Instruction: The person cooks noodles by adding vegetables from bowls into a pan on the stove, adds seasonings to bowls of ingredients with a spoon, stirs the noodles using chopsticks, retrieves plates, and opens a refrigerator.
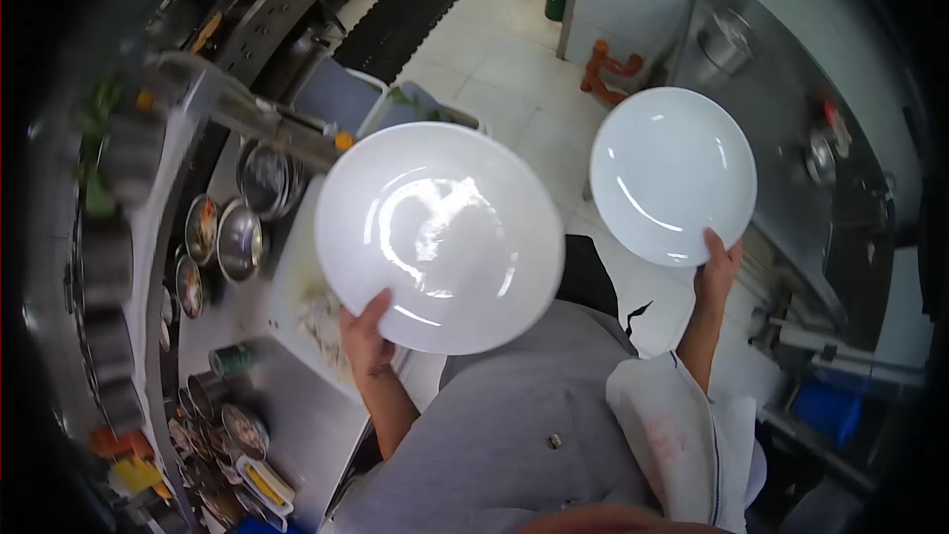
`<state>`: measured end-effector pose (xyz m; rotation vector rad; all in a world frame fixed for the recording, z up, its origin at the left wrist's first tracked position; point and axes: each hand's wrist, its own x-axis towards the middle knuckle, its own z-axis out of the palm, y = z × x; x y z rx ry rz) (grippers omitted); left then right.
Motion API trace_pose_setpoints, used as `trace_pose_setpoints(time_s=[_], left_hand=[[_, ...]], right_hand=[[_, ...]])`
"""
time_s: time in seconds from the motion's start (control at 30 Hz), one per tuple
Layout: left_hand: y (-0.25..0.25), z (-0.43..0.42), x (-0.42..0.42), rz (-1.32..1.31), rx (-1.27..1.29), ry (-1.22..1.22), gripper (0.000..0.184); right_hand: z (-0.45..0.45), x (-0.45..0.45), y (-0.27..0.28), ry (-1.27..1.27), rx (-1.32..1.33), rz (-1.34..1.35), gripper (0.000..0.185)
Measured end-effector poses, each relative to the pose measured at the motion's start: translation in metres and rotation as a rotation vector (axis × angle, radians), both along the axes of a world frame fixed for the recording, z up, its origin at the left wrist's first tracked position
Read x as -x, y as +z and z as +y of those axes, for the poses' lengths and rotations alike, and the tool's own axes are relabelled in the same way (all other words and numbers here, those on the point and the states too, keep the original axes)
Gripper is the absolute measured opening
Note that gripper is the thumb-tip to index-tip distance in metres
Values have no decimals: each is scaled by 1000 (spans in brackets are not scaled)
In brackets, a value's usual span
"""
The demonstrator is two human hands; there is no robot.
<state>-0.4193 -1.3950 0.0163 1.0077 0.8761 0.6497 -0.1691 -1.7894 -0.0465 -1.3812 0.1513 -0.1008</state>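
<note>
A large round white plate [455, 267] is in my left hand [366, 336], the thumb lying over its lower left rim. My right hand [717, 272] grips a second, smaller-looking white plate [672, 178] by its lower right edge, thumb on top. Both plates are held up in front of my body, apart from each other, and show bright light reflections. The fingers beneath each plate are mostly hidden.
On the left, a steel counter [297, 425] bears metal bowls [240, 240] of food, a green can [231, 360] and a white cutting board [292, 287]. At the right stands a steel worktop [771, 129]. A black mat [425, 5] runs along the tiled floor.
</note>
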Motion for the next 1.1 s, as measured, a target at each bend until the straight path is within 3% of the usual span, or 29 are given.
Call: trace_pose_setpoints(time_s=[0.07,0.2,0.27,0.33,0.37,0.43,0.47,0.5,0.6,0.67,0.83,0.97,1.0,1.1], left_hand=[[-7,6,-76,-37,125,-142,40],[-22,29,-214,-60,202,-235,37],[-33,46,-275,-67,195,-195,36],[-28,65,-321,-31,200,-156,36],[-20,75,-340,-37,200,-116,36],[-6,97,-374,185,206,32,34],[-14,110,-387,175,215,69,34],[-31,124,-395,131,175,146,34],[-57,181,-427,138,88,297,35],[-77,225,-452,194,43,401,36],[-105,355,-526,124,94,598,36],[-94,447,-560,75,130,710,35],[-88,466,-563,11,159,737,35],[-79,518,-558,128,126,914,33]], right_hand=[[11,-54,-6,-98,36,-23,44],[58,-178,-10,-66,94,-99,43],[90,-250,-11,-36,114,-137,44],[125,-317,-13,9,399,-100,46],[147,-350,-8,48,398,-110,46],[195,-413,1,347,604,-130,46],[220,-445,-6,427,676,-253,45],[247,-472,-10,488,796,-181,45],[335,-540,-29,568,857,-404,45],[394,-568,-30,702,829,-237,48],[524,-653,-74,851,808,-272,53],[653,-705,-62,956,846,-324,53],[684,-720,-62,924,1009,-335,54],[806,-742,-43,1030,916,-300,55]])
